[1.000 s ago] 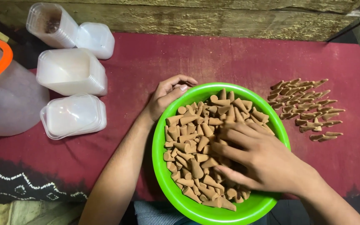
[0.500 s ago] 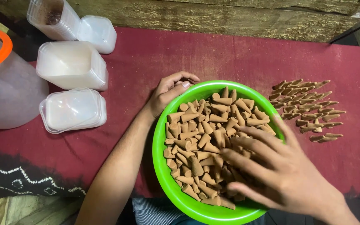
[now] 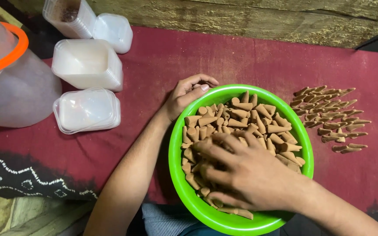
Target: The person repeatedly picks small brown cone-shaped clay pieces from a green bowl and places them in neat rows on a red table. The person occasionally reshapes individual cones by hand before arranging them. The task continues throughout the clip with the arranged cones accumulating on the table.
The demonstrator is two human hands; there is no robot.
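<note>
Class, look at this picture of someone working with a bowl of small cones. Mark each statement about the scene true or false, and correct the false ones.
1. The right hand lies inside the green bowl, spread over the brown cones. True.
2. The left hand holds a spoon. False: it holds no tool and rests at the bowl's far-left rim.
3. A group of cones lies on the red cloth to the right of the bowl. True.
4. The bowl is blue. False: it is bright green.
5. The plastic jug has an orange handle. True.
6. The clear plastic containers stand right of the bowl. False: they stand to its left.
</note>
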